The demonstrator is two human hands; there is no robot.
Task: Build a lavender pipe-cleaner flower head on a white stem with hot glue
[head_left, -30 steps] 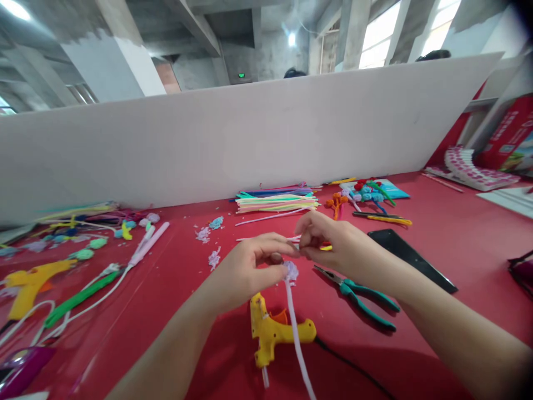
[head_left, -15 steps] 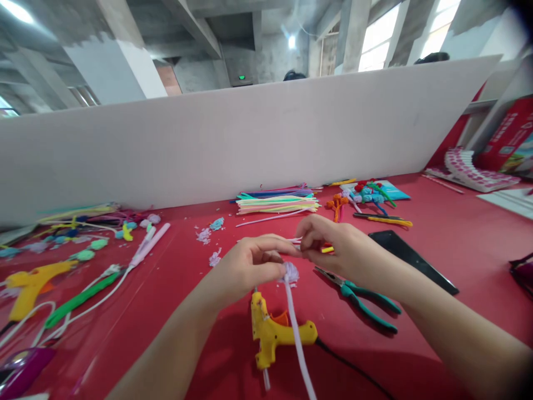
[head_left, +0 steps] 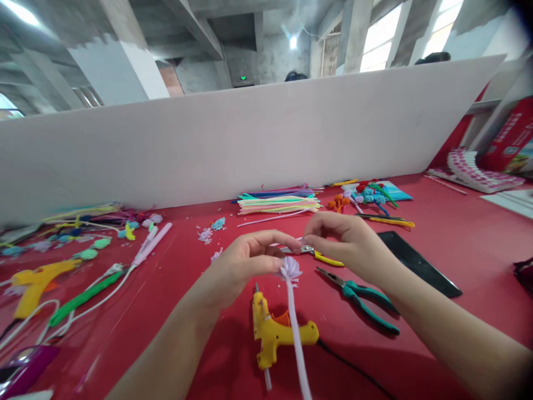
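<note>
A lilac pipe-cleaner flower [head_left: 292, 268] is held by my left hand [head_left: 245, 264], its thumb pressed at the flower's edge and its index finger reaching over above it. From the flower a long pale lilac stem [head_left: 296, 333] hangs down towards me. My right hand [head_left: 339, 236] is pinched close to the left index fingertip; anything between its fingers is too small to make out. Behind the fingers lies a yellow-handled cutting tool [head_left: 328, 259], partly hidden. Below the hands rests a yellow glue gun [head_left: 272, 333], the stem crossing over its handle.
Teal-handled pliers [head_left: 358, 297] and a black tray [head_left: 416, 264] lie to the right. Pipe cleaners [head_left: 277, 204] are bundled against a white partition [head_left: 233, 150]. Finished coloured pieces [head_left: 370, 194] sit back right. A second glue gun [head_left: 35, 286] and a white cable [head_left: 100, 300] occupy the left.
My right hand has shifted slightly right, uncovering more of the yellow-handled tool. The flower has tilted up a little in my left hand and shows more clearly.
</note>
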